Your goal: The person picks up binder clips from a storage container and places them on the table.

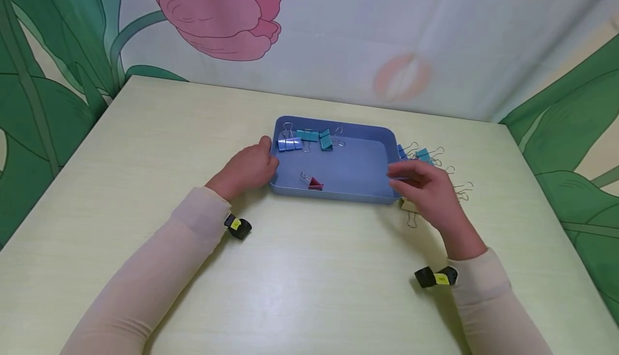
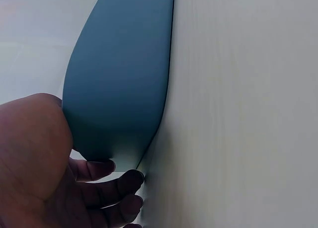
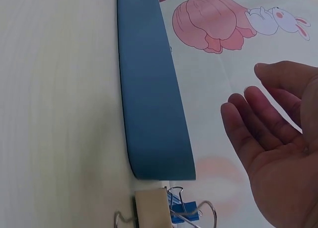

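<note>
A blue rectangular tray (image 1: 348, 168) lies on the table with several binder clips in it. Its left end is gripped by my left hand (image 1: 249, 167), fingers against the outer wall (image 2: 119, 84) and thumb by the rim. In the tray's back left are a light blue binder clip (image 1: 290, 144) and two teal binder clips (image 1: 308, 135); a dark red binder clip (image 1: 316, 184) sits near the front wall. Over the tray's right end hovers my right hand (image 1: 430, 191), fingers extended and nothing held, as the right wrist view also shows its palm (image 3: 278, 183).
Several more binder clips lie right of the tray, partly hidden by my right hand, among them a teal binder clip (image 1: 424, 154) and a yellowish binder clip (image 3: 153, 208). A flower-printed curtain (image 1: 329, 38) hangs behind the table (image 1: 309, 285).
</note>
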Demonstrator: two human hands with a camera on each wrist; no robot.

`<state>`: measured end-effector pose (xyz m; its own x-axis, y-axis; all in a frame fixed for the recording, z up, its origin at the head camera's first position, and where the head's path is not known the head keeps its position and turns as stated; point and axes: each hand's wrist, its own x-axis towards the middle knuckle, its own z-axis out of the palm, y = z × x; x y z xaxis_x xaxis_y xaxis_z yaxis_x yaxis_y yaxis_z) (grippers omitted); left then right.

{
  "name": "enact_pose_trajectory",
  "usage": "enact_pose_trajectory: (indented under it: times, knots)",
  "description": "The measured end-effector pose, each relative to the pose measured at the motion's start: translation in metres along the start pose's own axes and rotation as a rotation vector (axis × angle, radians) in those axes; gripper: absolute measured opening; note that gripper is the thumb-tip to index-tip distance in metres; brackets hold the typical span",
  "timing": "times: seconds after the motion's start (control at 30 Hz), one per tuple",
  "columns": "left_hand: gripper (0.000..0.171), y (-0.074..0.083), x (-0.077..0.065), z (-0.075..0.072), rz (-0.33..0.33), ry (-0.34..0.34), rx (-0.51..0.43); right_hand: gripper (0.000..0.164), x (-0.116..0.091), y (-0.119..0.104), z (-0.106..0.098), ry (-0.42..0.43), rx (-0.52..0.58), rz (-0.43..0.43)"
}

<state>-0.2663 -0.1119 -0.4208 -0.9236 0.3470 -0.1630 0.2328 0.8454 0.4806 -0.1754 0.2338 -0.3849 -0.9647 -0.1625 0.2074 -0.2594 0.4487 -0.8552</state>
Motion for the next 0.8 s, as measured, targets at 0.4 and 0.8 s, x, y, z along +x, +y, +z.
enact_pose_trajectory:
  times: [0.4,0.8]
  knots:
    - [0.037,0.000,0.000,0.000,-0.010,0.001,-0.001,0.031,0.017,0.000,0.016,-0.052,0.069,0.001]
    - [0.037,0.001,0.000,-0.001,-0.016,-0.003,-0.006,0.031,0.030,-0.005,0.029,-0.070,0.131,0.018]
